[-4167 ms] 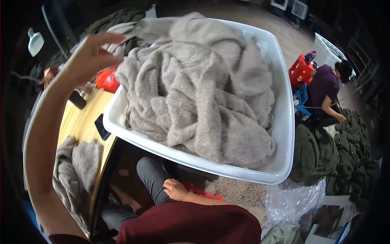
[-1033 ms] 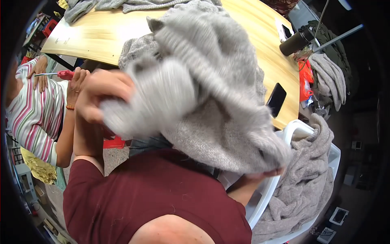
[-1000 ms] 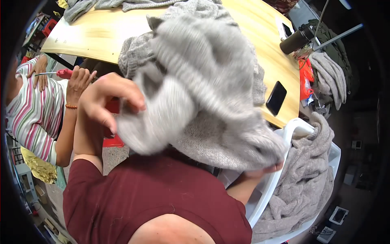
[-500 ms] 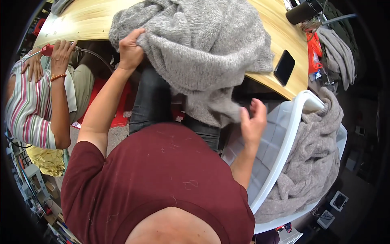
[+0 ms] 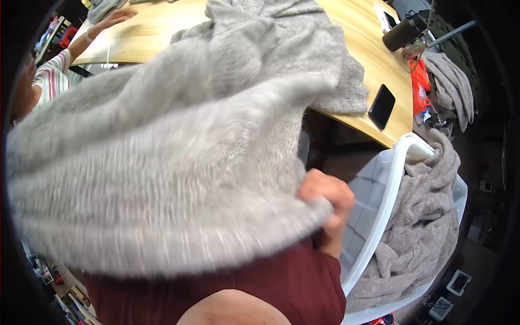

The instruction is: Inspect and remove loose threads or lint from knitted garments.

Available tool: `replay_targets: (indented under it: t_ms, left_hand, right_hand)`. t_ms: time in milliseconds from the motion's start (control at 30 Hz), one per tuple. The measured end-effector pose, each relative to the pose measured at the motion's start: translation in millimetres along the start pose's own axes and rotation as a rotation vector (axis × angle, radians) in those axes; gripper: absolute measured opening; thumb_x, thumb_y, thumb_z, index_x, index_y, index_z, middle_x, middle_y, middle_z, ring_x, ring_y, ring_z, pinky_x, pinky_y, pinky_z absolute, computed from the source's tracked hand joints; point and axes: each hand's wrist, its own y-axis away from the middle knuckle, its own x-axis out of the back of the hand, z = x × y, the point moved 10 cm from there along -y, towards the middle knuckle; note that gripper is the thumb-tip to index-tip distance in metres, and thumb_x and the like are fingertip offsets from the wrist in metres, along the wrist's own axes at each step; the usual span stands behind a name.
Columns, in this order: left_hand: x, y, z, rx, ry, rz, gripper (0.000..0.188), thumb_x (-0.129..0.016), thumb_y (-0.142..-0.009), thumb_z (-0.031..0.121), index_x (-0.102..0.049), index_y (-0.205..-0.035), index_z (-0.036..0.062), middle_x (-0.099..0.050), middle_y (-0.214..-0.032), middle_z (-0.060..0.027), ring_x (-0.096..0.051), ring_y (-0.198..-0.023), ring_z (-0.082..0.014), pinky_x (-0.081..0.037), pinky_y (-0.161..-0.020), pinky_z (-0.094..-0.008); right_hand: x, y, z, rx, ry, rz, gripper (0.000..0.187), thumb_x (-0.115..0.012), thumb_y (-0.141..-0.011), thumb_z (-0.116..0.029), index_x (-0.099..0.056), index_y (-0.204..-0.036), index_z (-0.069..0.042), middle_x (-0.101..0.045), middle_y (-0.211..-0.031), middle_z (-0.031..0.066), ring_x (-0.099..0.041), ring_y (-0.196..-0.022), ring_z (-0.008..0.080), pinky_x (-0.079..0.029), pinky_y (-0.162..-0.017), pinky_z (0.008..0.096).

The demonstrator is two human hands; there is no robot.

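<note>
A grey knitted sweater (image 5: 162, 157) is spread wide in front of me, its ribbed lower edge drawn close to my chest and blurred by motion. The far part of it lies heaped on the table. My right hand (image 5: 330, 197) is closed round the right end of that ribbed edge. Behind the stretched cloth on the left, my left hand is hidden, so its grip does not show.
A black phone (image 5: 382, 106) lies near the wooden table's (image 5: 357, 43) right edge. At my right stands a white plastic bin (image 5: 379, 216) holding grey knitwear (image 5: 417, 216). A dark bottle (image 5: 403, 31) stands at the far right. A co-worker's hand (image 5: 116, 18) reaches over the table's far left.
The sweater has been pulled toward me and spread out to the left. My right hand, loose before, has taken its edge. My left hand has gone behind the cloth. The co-worker's arm has reached forward.
</note>
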Motion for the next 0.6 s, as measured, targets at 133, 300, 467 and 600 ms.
replay_targets:
  t_ms: [133, 300, 467, 600]
  left_hand:
    - [37, 56, 17, -0.156, -0.188, 0.538, 0.025, -0.059, -0.072, 0.013, -0.056, -0.095, 0.0048, -0.058, -0.082, -0.0043, -0.055, -0.08, -0.0158, -0.044, -0.078, -0.027]
    - [58, 17, -79, -0.386, -0.241, 0.186, 0.013, -0.062, -0.064, 0.012, -0.056, -0.074, 0.0051, -0.054, -0.059, -0.0102, -0.056, -0.058, -0.0186, -0.043, -0.053, -0.0301]
    - [-75, 0, -114, -0.347, -0.451, -0.173, 0.017, -0.059, -0.055, 0.004, -0.052, -0.07, 0.0058, -0.054, -0.057, -0.0111, -0.056, -0.058, -0.0315, -0.043, -0.05, -0.0392]
    - [-86, 3, -109, -0.429, -0.388, -0.157, 0.019, -0.061, -0.055, 0.005, -0.052, -0.072, 0.0073, -0.056, -0.061, -0.0084, -0.057, -0.058, -0.0307, -0.044, -0.051, -0.0391]
  right_hand:
    - [54, 33, -25, 0.179, -0.382, 0.485, 0.031, -0.064, -0.076, -0.032, -0.049, -0.086, -0.006, -0.048, -0.066, 0.0015, -0.047, -0.058, 0.0157, -0.042, -0.055, 0.0319]
    - [88, 81, -42, 0.159, 0.009, 1.039, 0.046, -0.066, -0.073, -0.042, -0.051, -0.097, -0.005, -0.052, -0.086, 0.0062, -0.052, -0.071, 0.02, -0.045, -0.066, 0.0315]
    - [35, 38, -16, -0.137, 0.937, 0.458, 0.047, -0.074, -0.067, -0.019, -0.055, -0.105, -0.002, -0.058, -0.103, 0.0133, -0.058, -0.089, 0.0227, -0.046, -0.077, 0.0314]
    - [-3, 16, 89, -0.536, 0.548, 0.049, 0.036, -0.071, -0.067, -0.006, -0.057, -0.1, 0.0, -0.062, -0.086, 0.0081, -0.059, -0.078, 0.0166, -0.046, -0.071, 0.0276]
